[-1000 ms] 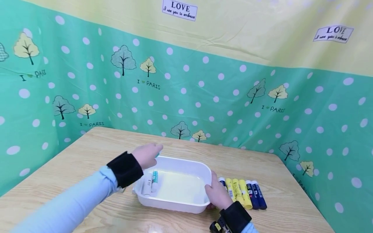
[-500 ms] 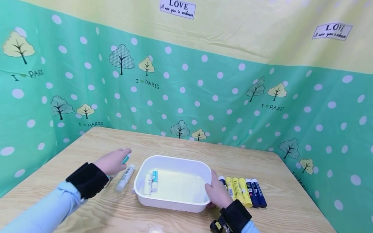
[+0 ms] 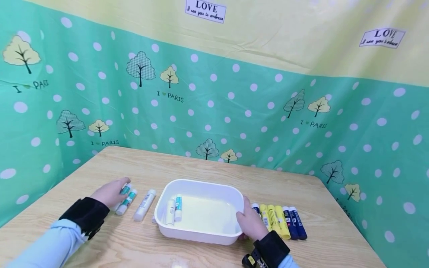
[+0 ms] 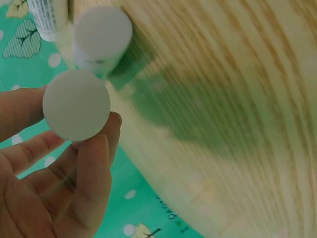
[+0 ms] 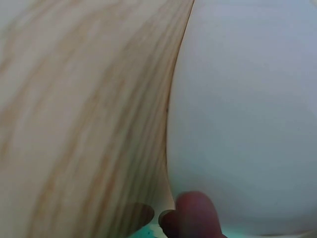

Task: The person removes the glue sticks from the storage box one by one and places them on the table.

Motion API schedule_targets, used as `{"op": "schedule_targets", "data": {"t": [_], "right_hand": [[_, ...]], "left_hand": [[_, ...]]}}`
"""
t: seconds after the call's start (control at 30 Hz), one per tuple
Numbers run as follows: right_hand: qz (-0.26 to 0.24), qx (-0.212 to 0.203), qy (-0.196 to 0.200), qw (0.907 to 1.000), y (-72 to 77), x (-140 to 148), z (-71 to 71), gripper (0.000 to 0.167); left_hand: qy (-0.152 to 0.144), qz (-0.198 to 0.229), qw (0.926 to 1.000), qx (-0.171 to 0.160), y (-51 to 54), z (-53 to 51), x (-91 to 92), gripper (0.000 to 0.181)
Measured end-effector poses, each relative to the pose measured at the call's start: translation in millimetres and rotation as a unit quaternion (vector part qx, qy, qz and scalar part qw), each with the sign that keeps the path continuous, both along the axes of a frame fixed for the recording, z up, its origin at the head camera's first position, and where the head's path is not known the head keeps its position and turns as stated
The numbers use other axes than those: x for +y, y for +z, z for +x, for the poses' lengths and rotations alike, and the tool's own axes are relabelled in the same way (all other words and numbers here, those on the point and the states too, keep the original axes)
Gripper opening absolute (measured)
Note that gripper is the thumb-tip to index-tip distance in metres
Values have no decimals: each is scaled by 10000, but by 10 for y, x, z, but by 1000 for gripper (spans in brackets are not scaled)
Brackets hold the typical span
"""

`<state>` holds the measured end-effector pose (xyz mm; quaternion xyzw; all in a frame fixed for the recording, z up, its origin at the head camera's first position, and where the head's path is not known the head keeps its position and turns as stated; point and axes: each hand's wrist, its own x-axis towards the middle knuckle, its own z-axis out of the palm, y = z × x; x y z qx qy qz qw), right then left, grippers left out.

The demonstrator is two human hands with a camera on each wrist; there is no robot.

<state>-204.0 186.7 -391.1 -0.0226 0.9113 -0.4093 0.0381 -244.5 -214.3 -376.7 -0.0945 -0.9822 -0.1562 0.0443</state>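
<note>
My left hand (image 3: 112, 191) pinches a white and teal glue stick (image 3: 124, 189) low over the left of the table. In the left wrist view, thumb and fingers surround this glue stick's round white end (image 4: 77, 105). Just right of it lies a similar glue stick (image 3: 126, 203), then a larger whitish one (image 3: 145, 205). My right hand (image 3: 252, 220) grips the right rim of a white plastic tub (image 3: 201, 238), thumb over the edge. Two glue sticks sit in the tub's left end: a white one (image 3: 170, 212) and a teal-labelled one (image 3: 178, 207).
Right of the tub, several yellow glue sticks (image 3: 273, 219) and dark blue ones (image 3: 297, 223) lie in a row, partly behind my right hand. A patterned curtain (image 3: 214, 111) hangs behind the wooden table (image 3: 187, 156).
My left hand has moved left from above the tub's left side, carrying the teal glue stick to beside the others on the table. My right hand stays on the tub's rim.
</note>
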Motion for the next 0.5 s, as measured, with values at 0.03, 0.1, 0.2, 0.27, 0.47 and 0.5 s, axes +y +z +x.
{"op": "schedule_targets", "data": {"t": [0.03,0.1,0.2,0.27,0.47,0.5], "right_hand": [[-5,9,-3,10000,-6,0,1,60],[17,46,-4,10000,-16,-1,2,60],[48,60,-47,10000,-23,-4,-4,60],[73,69,-64,9999,-28,-4,-10,60],[61,106,1,9999,-40,5,-20,60],[51,103,27,9999,-41,7,-20,60]], "left_hand": [[50,39,10000,-74,-8,-15,-25,46],[120,108,9997,-163,-10,-35,-70,46],[200,126,9994,-268,-6,-49,-109,46],[222,113,9993,-290,-17,-53,-121,45],[335,20,9983,-485,-72,-73,-112,43],[382,24,9978,-542,-77,-79,-111,43]]}}
